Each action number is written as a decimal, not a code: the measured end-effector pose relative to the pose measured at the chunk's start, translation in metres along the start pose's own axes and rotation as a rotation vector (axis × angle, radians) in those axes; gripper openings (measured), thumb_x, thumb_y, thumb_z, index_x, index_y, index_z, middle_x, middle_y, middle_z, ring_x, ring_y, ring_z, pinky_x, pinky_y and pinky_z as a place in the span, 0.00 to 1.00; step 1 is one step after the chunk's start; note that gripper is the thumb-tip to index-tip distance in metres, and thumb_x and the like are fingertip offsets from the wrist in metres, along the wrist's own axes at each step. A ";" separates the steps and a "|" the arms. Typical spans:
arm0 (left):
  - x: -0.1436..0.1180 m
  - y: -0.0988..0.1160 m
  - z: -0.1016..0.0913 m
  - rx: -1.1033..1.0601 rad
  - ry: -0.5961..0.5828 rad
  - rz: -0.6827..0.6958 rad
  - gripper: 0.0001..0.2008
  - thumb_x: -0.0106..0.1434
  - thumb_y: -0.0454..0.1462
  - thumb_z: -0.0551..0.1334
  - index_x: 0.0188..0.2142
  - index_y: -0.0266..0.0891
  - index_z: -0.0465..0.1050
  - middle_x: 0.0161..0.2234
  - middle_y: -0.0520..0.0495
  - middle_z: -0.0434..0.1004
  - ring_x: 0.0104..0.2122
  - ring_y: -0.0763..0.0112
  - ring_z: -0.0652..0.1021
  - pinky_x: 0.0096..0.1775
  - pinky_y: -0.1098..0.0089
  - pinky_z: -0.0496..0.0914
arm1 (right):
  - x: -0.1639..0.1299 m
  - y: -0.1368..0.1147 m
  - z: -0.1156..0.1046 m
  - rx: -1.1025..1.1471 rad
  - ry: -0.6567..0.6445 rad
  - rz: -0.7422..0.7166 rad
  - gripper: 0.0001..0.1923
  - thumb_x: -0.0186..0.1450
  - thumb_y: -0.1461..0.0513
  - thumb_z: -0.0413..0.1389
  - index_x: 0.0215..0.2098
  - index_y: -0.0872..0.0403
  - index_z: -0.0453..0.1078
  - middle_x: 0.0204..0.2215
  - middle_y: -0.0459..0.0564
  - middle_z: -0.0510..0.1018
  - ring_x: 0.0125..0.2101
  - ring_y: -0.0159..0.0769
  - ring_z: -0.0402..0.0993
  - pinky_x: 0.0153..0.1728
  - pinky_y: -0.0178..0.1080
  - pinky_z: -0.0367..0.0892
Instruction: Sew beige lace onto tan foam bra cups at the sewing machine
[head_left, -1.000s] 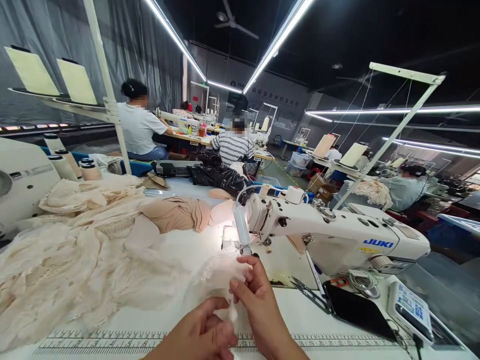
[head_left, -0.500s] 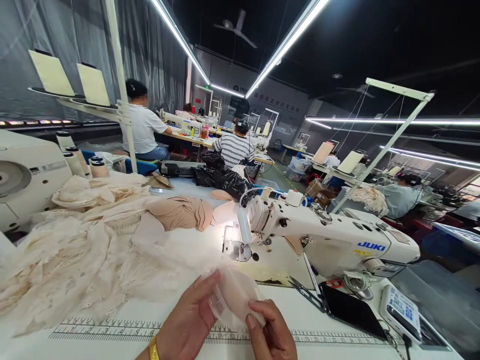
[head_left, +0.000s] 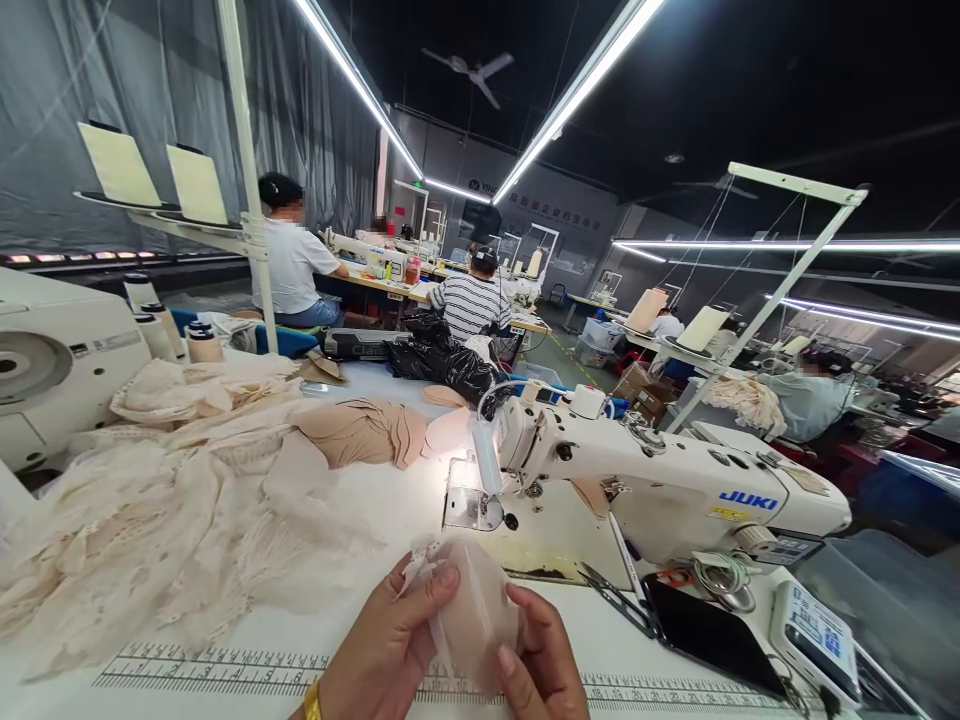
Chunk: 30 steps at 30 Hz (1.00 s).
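Between my two hands is a beige piece of fabric [head_left: 480, 600] with sheer, lace-edged cloth around it, held up just over the table's front. My left hand [head_left: 397, 630] pinches its left side, thumb lying on top. On the right edge, the thumb and fingers of my right hand [head_left: 544, 650] grip the same piece. Just beyond stands a white sewing machine [head_left: 637, 470], its lamp lighting the metal needle plate [head_left: 472, 508]. A heap of cream lace fabric [head_left: 187, 520] lies to the left, with a stack of beige cut pieces [head_left: 364, 432] behind it.
A printed ruler [head_left: 225, 672] runs along the table's front. Thread snips [head_left: 615, 600], a black phone [head_left: 709, 635] and a white boxy device [head_left: 814, 640] lie at right. Thread cones [head_left: 199, 185] stand at upper left. Several people work at machines farther back.
The beige fabric has been turned more upright and faces me more. My left thumb has shifted onto its front, and my right fingers have moved up along its edge.
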<state>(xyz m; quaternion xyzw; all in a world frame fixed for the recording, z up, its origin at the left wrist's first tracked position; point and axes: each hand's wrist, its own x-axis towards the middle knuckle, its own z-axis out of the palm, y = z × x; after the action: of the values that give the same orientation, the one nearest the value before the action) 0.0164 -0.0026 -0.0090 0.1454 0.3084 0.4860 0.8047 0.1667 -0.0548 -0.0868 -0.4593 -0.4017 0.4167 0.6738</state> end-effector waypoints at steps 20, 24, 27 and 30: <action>-0.001 -0.009 -0.009 -0.010 -0.238 -0.147 0.21 0.58 0.33 0.77 0.52 0.36 0.83 0.50 0.36 0.85 0.54 0.47 0.81 0.56 0.58 0.74 | 0.028 -0.030 0.001 0.262 0.061 0.177 0.20 0.62 0.46 0.69 0.44 0.47 0.72 0.40 0.51 0.85 0.36 0.44 0.82 0.37 0.44 0.75; 0.002 -0.008 -0.010 -0.059 -0.162 -0.127 0.22 0.59 0.32 0.76 0.53 0.35 0.82 0.47 0.36 0.86 0.52 0.47 0.82 0.56 0.56 0.75 | 0.021 -0.021 0.005 0.290 0.019 0.294 0.30 0.63 0.40 0.65 0.54 0.48 0.71 0.37 0.54 0.85 0.33 0.46 0.82 0.33 0.44 0.75; 0.005 -0.008 -0.007 -0.107 -0.144 -0.099 0.20 0.58 0.30 0.75 0.51 0.35 0.82 0.46 0.38 0.86 0.51 0.49 0.82 0.55 0.58 0.75 | 0.016 -0.015 0.006 0.261 -0.034 0.258 0.40 0.57 0.42 0.71 0.61 0.46 0.68 0.34 0.52 0.85 0.32 0.47 0.82 0.32 0.44 0.74; 0.008 -0.009 -0.004 -0.114 -0.150 -0.114 0.15 0.60 0.32 0.74 0.48 0.33 0.83 0.44 0.38 0.86 0.49 0.50 0.83 0.54 0.59 0.75 | 0.017 -0.013 0.005 0.241 -0.060 0.229 0.42 0.53 0.45 0.75 0.61 0.44 0.68 0.34 0.50 0.85 0.33 0.47 0.82 0.33 0.44 0.75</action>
<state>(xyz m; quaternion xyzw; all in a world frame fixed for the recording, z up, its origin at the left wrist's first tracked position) 0.0222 -0.0006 -0.0198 0.1177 0.2269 0.4438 0.8589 0.1700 -0.0408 -0.0709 -0.4052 -0.3137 0.5497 0.6597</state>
